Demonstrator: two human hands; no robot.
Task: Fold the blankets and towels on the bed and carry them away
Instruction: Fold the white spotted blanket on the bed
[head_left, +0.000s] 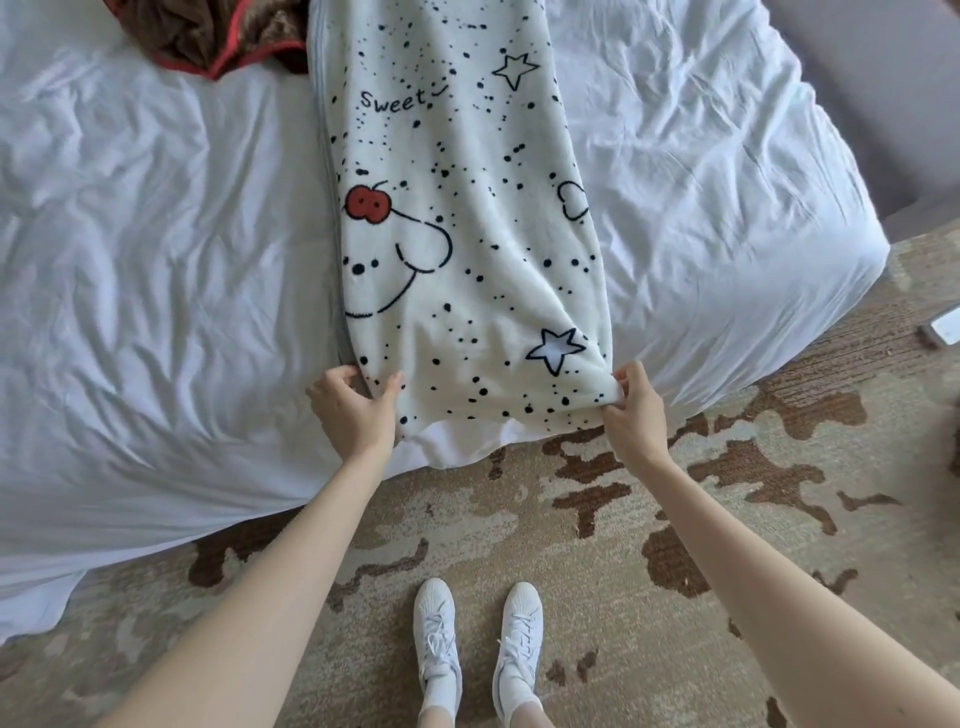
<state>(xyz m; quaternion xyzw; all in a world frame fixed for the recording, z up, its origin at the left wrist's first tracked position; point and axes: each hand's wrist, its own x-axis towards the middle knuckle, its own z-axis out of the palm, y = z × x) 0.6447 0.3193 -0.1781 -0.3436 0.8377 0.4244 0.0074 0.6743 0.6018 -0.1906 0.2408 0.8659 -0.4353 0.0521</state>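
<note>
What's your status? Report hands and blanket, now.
Left hand and right hand: each has a grip on a near corner. White spotted blanket folded lengthwise on bed. Brown blanket waiting.

The blanket (467, 218) is thick matt fleece, napped and soft-looking. The bed (156, 249) wears a smooth, thin, creased white cotton-like sheet. A brown blanket (208, 36) looks plush, perhaps fleece. The carpet (597, 519) is low-pile, matt; the shoes (478, 639) smooth, faintly glossy.

White star-and-dot blanket (467, 218) lies folded lengthwise along the bed; brown red-edged blanket (208, 36) crumpled beyond.
</note>
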